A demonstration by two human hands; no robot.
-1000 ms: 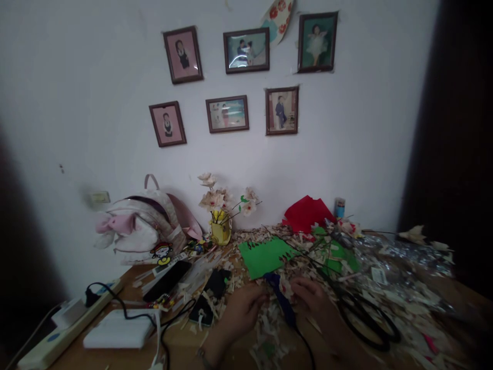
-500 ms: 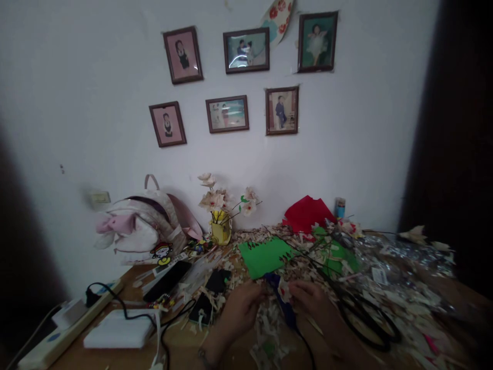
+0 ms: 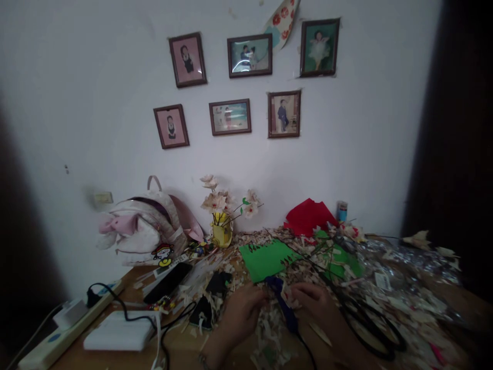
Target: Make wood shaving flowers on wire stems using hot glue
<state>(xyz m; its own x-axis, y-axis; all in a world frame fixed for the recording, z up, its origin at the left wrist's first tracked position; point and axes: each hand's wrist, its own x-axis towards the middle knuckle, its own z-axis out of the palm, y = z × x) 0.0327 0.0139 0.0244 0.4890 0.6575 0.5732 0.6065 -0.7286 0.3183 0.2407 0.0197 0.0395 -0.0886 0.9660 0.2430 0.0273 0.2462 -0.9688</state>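
Note:
My left hand (image 3: 242, 311) and my right hand (image 3: 314, 302) meet low in the head view over a desk littered with pale paper scraps. Both have their fingers curled in a pinch around a small white and red paper flower (image 3: 286, 294). A dark blue tool (image 3: 283, 303) with a black cord lies between the hands, its tip next to the flower. Just beyond it lies a green paper sheet (image 3: 265, 259).
Black scissors (image 3: 370, 329) lie right of my right hand. Two phones (image 3: 169, 281) and a power strip (image 3: 57, 329) with a white adapter sit left. A pink backpack (image 3: 142, 226), a yellow vase of paper flowers (image 3: 221, 228), red paper (image 3: 308, 216) and a glue stick (image 3: 341, 210) line the wall.
The view has dipped slightly. My hands have stayed together on the paper flower, which has turned a little between the fingers.

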